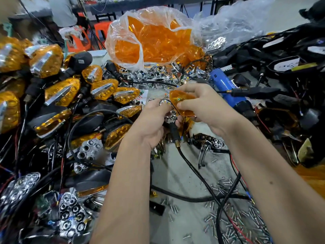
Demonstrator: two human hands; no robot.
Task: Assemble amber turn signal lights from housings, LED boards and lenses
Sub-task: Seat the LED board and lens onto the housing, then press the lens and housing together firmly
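Note:
My left hand (152, 118) grips a black turn signal housing (173, 127) whose chrome LED reflector (171, 116) shows between my fingers. The housing's black stem and cable (191, 164) hang down toward the table. My right hand (202, 104) pinches an amber lens (182, 103), tilted against the top of the reflector. The lens partly covers the reflector, and most of the housing is hidden behind both hands.
A heap of finished amber lights (63, 92) fills the left. A clear bag of amber lenses (151, 41) stands behind. A blue power screwdriver (223, 85) lies at right among black housings and wires (281, 55). Loose screws (233, 224) scatter on the grey table; chrome reflectors (89, 148) lie at front left.

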